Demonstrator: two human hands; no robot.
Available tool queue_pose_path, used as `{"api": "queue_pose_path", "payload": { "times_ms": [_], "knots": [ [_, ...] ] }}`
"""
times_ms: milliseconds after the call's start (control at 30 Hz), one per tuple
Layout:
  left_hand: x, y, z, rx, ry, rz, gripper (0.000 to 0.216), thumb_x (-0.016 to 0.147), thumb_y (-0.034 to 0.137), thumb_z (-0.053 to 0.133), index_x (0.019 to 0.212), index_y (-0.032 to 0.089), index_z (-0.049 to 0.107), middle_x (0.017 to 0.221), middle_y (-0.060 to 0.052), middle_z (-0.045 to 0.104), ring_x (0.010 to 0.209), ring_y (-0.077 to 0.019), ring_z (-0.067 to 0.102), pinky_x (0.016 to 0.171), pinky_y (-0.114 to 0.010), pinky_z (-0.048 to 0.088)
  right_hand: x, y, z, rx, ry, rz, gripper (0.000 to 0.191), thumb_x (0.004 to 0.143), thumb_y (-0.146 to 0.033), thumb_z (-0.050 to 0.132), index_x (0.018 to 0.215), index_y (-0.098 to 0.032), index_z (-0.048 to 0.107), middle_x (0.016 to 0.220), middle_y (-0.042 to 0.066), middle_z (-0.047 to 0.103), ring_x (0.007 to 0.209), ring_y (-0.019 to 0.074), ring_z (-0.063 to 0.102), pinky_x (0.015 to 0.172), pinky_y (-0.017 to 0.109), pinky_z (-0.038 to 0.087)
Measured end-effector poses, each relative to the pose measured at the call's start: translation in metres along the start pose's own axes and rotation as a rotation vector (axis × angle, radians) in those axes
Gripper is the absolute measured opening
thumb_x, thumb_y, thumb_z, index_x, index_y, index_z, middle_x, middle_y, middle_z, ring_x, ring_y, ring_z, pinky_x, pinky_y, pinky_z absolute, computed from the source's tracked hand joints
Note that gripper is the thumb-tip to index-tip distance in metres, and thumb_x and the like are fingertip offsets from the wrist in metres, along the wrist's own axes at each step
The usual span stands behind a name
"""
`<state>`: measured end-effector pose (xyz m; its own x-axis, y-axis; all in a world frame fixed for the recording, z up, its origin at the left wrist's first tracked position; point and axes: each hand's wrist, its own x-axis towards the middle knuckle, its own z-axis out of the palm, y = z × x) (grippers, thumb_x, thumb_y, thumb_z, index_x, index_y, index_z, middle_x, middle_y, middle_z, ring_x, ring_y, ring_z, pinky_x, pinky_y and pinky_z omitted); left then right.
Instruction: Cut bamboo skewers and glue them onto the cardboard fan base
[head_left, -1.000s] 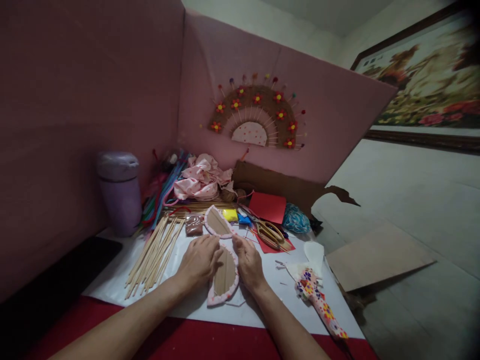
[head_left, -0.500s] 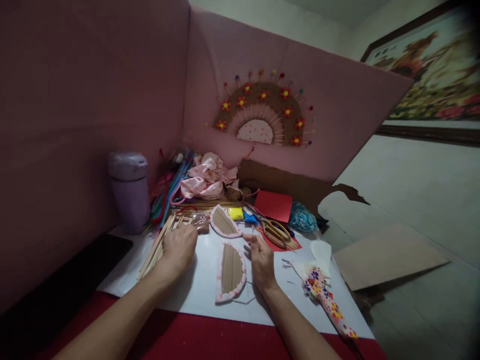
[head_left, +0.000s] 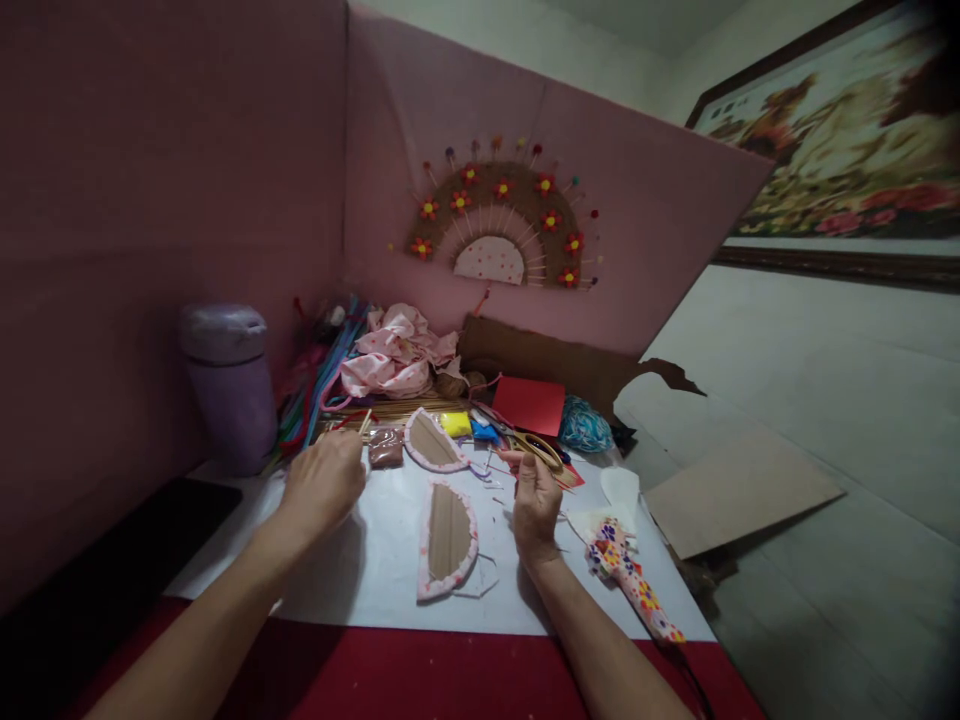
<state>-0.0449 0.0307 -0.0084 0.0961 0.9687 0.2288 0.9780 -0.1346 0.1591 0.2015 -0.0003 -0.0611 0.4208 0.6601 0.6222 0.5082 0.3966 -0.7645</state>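
My left hand (head_left: 328, 482) is closed around a bundle of thin wooden sticks (head_left: 367, 422); their tips stick out above the fist and the arm hides most of their length. My right hand (head_left: 536, 500) is raised near the scissors (head_left: 541, 449), its fingers curled in; whatever it may hold is hidden. Between the hands lies a half-round cardboard piece (head_left: 450, 535) edged with pink spotted fabric. A second, similar half-round piece (head_left: 433, 445) lies behind it. Beside my left hand is a packet of brown clay (head_left: 386, 447).
A purple tumbler (head_left: 231, 390) stands at the left. Crumpled pink fabric (head_left: 397, 355), a red paper square (head_left: 529, 403) and blue yarn (head_left: 585, 425) lie at the back. A flower-patterned glue gun-like object (head_left: 634, 580) lies right. A decorated arch (head_left: 502, 220) hangs on the pink board.
My left hand has closed on the sticks and lifted them off the paper. My right hand has drawn away from the half-round pieces, its fingers curling. The view has turned slightly right.
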Motion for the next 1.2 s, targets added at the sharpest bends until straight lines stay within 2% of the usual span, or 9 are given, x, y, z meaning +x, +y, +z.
{"api": "queue_pose_path", "payload": {
  "times_ms": [67,133,267,367,467,700,833,1033,1200],
  "knots": [
    [-0.001,0.002,-0.009,-0.188,0.139,-0.010,0.021,0.078,0.017,0.041,0.084,0.014,0.060,0.088,-0.014,0.063,0.080,-0.0250,0.061,0.066,-0.031,0.043,-0.001,-0.010,-0.001,-0.019,-0.052,-0.057,0.036,0.092,-0.039,0.037,0.082,-0.017,0.064,0.080,0.006,0.064,0.079,0.0193,0.057,0.075,0.033,0.043],
    [-0.003,0.007,-0.015,-0.576,0.198,0.034,0.018,0.078,0.024,0.046,0.086,0.015,0.060,0.083,-0.009,0.063,0.072,-0.0195,0.059,0.061,-0.027,0.043,-0.006,-0.025,0.001,-0.019,-0.180,-0.112,0.034,0.092,-0.038,0.038,0.083,-0.018,0.064,0.082,0.006,0.064,0.081,0.0195,0.058,0.076,0.033,0.044],
    [-0.014,0.028,-0.014,-1.388,-0.042,0.151,0.023,0.075,0.036,0.057,0.083,0.014,0.056,0.064,0.000,0.055,0.048,-0.0089,0.045,0.041,-0.020,0.034,-0.027,-0.060,0.012,0.051,-0.499,-0.087,0.032,0.093,-0.036,0.036,0.107,-0.020,0.060,0.098,0.007,0.065,0.088,0.0178,0.059,0.077,0.029,0.044],
    [-0.022,0.043,-0.005,-1.585,-0.091,0.143,0.023,0.073,0.036,0.060,0.077,0.014,0.054,0.060,0.003,0.048,0.045,-0.0071,0.042,0.038,-0.020,0.034,-0.041,-0.074,0.021,0.054,-0.671,0.034,0.031,0.094,-0.036,0.034,0.100,-0.019,0.059,0.071,0.000,0.063,0.056,0.0115,0.056,0.053,0.021,0.040],
    [-0.023,0.049,0.009,-1.572,-0.140,0.088,0.026,0.071,0.038,0.060,0.080,0.014,0.053,0.061,0.003,0.051,0.045,-0.0083,0.047,0.039,-0.021,0.038,-0.040,-0.067,0.019,-0.096,-0.651,0.021,0.029,0.094,-0.030,0.034,0.080,-0.019,0.057,0.054,-0.004,0.054,0.046,0.0103,0.049,0.045,0.019,0.032],
    [-0.018,0.044,0.030,-1.276,-0.006,0.082,0.033,0.074,0.037,0.055,0.098,0.015,0.053,0.078,-0.003,0.059,0.058,-0.0115,0.054,0.047,-0.022,0.041,-0.004,-0.015,-0.024,-1.020,-0.575,-0.010,0.025,0.086,-0.007,0.036,0.088,-0.016,0.059,0.076,0.008,0.067,0.066,0.0185,0.060,0.055,0.026,0.030],
    [-0.019,0.043,0.031,-1.147,0.027,0.127,0.031,0.077,0.036,0.051,0.100,0.015,0.052,0.077,-0.002,0.059,0.061,-0.0126,0.053,0.054,-0.025,0.042,-0.002,-0.003,-0.029,-1.123,-0.594,0.010,0.034,0.078,0.005,0.034,0.091,-0.011,0.062,0.085,0.014,0.065,0.073,0.0220,0.060,0.058,0.028,0.032],
    [-0.012,0.037,0.034,-0.927,0.058,0.102,0.027,0.079,0.035,0.047,0.098,0.017,0.052,0.084,-0.004,0.062,0.070,-0.0162,0.057,0.063,-0.028,0.043,-0.002,-0.013,-0.025,-1.144,-0.614,-0.067,0.031,0.080,0.001,0.039,0.092,-0.014,0.064,0.096,0.014,0.062,0.085,0.0228,0.057,0.066,0.029,0.035],
    [-0.010,0.030,0.036,-0.602,-0.082,0.082,0.026,0.078,0.035,0.046,0.097,0.018,0.053,0.087,-0.006,0.063,0.079,-0.0207,0.059,0.068,-0.030,0.040,0.022,-0.026,-0.068,-1.074,-0.449,-0.091,0.024,0.090,-0.020,0.042,0.094,-0.019,0.065,0.094,0.008,0.064,0.086,0.0195,0.058,0.069,0.027,0.036]
  ]
}}
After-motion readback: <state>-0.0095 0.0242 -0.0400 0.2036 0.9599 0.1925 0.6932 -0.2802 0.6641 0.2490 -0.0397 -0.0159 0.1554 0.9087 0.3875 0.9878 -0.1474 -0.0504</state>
